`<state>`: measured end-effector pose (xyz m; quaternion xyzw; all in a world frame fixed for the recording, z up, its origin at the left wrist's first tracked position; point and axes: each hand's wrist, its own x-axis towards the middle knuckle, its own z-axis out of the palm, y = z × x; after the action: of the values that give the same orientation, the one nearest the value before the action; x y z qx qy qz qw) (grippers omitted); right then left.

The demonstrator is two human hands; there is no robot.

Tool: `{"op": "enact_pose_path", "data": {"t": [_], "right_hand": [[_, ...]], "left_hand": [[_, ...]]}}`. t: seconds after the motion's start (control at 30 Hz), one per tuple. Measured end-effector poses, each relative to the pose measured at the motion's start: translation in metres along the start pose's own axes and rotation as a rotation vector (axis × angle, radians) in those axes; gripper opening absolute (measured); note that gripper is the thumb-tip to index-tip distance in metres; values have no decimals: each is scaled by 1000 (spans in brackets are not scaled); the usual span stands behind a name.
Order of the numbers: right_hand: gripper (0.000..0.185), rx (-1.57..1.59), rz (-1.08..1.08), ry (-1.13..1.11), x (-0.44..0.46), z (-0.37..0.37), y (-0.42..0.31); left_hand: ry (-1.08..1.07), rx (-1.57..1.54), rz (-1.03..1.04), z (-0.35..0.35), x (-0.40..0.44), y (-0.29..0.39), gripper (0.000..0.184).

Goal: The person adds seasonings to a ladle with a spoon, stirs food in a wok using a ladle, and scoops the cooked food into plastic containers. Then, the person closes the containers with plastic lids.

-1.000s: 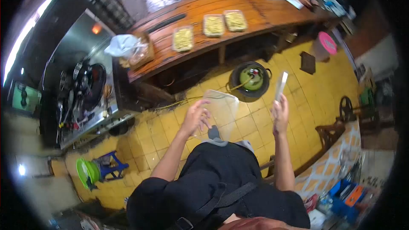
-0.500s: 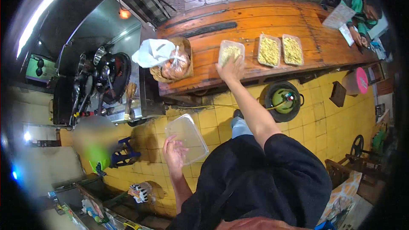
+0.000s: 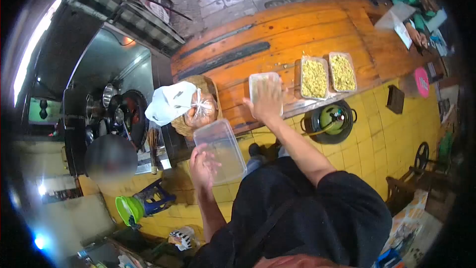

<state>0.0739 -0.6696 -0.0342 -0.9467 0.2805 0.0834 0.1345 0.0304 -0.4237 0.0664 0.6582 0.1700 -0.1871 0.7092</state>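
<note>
My left hand [image 3: 202,167] grips the left edge of a clear rectangular plastic container [image 3: 224,149], held out in front of the wooden counter. Nothing shows inside this container. On the counter, my right hand [image 3: 267,100] lies flat with fingers spread over another clear plastic container [image 3: 255,80], hiding most of what it holds. To the right of that hand stand two plastic containers, a nearer one [image 3: 314,77] and a farther one [image 3: 342,72], both filled with yellowish chopped food.
A wicker basket [image 3: 213,87] with a white plastic bag [image 3: 171,101] sits at the counter's left end. Pans and a stove area [image 3: 131,119] lie left. A green gas cylinder [image 3: 331,119] stands below the counter [image 3: 297,25]. A person's hand [image 3: 418,35] rests by papers at far right.
The view has shifted. My left hand and the clear container are nearer the counter edge. My right hand now lies flatter across its container, covering more of it.
</note>
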Motion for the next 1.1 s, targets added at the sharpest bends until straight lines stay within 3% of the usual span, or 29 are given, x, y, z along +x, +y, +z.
{"op": "enact_pose_path", "data": {"t": [0.07,0.23,0.3,0.33,0.37,0.43,0.57,0.6,0.63,0.67,0.7,0.8,0.93,1.1], "right_hand": [[73,72,-174,366,27,20,2],[58,246,-242,132,42,10,25],[60,991,-278,260,21,-21,46],[73,930,-350,240,2,-37,56],[73,926,-338,249,-19,-46,62],[85,481,-438,180,-51,-56,75],[90,597,-360,245,-34,-48,124],[89,507,-200,221,-32,-56,131],[88,418,-41,197,-27,-61,135],[89,261,148,214,-16,-59,137],[89,265,145,212,-4,-56,140],[88,235,339,104,27,-44,145],[90,120,386,-13,39,-36,141],[89,152,353,23,34,-25,147]], "left_hand": [[-74,-51,47,-3,19,-11,26],[-211,100,28,51,44,5,24],[-209,204,106,83,62,-6,26],[-282,182,82,101,69,-15,27],[-357,155,67,122,77,-20,29],[-588,194,23,165,78,-21,31],[-848,153,-96,225,93,-27,40],[-922,218,-101,233,93,-29,45],[-922,225,-101,238,90,-32,45],[-858,400,119,244,87,-34,50],[-779,570,335,247,85,-35,56],[-788,496,177,225,84,-41,61],[-710,553,68,159,73,-50,59],[-499,536,-109,89,44,-63,56]]}}
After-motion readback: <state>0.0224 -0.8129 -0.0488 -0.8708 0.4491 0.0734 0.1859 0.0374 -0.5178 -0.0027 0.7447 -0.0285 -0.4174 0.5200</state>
